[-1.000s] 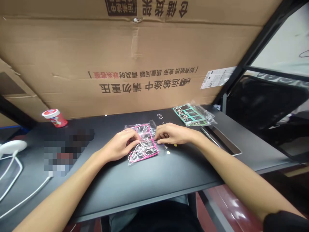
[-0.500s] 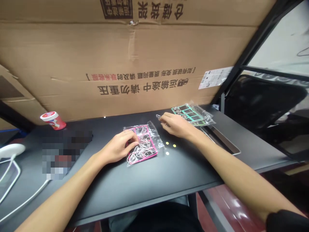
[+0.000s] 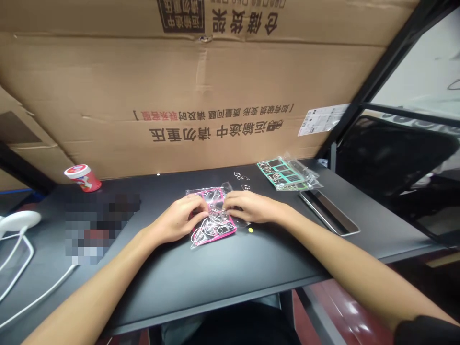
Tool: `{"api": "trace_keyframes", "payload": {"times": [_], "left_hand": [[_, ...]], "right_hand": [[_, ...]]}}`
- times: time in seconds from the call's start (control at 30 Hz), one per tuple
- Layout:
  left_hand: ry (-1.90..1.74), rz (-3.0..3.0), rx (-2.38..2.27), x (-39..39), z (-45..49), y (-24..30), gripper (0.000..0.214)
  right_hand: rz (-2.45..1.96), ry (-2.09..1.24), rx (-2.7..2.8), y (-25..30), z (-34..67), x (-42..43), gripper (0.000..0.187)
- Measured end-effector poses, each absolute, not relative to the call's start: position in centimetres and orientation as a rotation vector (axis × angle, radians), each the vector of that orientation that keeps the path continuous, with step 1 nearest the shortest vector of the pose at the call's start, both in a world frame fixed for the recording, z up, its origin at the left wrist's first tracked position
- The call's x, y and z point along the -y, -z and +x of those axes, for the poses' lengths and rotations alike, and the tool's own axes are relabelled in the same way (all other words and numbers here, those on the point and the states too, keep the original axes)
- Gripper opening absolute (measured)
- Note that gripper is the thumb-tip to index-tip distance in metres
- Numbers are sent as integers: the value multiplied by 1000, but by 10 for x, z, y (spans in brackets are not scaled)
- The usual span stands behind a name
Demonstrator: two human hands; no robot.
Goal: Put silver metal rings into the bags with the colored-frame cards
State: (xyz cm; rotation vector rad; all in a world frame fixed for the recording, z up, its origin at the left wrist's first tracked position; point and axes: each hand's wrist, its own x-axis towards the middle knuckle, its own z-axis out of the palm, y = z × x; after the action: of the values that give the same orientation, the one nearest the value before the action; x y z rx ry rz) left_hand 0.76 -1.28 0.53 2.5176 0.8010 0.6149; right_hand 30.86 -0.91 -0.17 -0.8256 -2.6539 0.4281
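Note:
A pink card with silver wire loops, sealed in a clear plastic bag [image 3: 212, 225], lies on the black desk [image 3: 172, 273] in front of me. My left hand [image 3: 179, 218] presses on the bag's left side, fingers curled over it. My right hand [image 3: 249, 207] comes in from the right, and its fingertips meet the plastic near the bag's top middle. Both hands hide much of the card. Farther back, small wire rings [image 3: 241, 176] lie loose, and a green card in a clear bag [image 3: 287, 175] sits near the desk's back edge.
A flat metal tray [image 3: 328, 213] lies right of the hands, and a red-and-white cup [image 3: 85, 178] stands back left. A pixelated patch [image 3: 97, 230] covers part of the desk. A white cable [image 3: 39, 287] runs off the left side, and a cardboard panel [image 3: 201, 96] rises behind.
My right hand has moved from near the loose rings, down and left onto the pink card's bag. The left hand stays on the bag.

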Motion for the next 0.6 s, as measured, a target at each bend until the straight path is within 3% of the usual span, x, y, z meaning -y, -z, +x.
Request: {"api": "trace_keyframes", "payload": {"times": [0.6], "left_hand": [[-612, 2531, -805, 13, 9, -8, 18]], "right_hand": [[-1064, -897, 2118, -11, 334, 4, 25]]}}
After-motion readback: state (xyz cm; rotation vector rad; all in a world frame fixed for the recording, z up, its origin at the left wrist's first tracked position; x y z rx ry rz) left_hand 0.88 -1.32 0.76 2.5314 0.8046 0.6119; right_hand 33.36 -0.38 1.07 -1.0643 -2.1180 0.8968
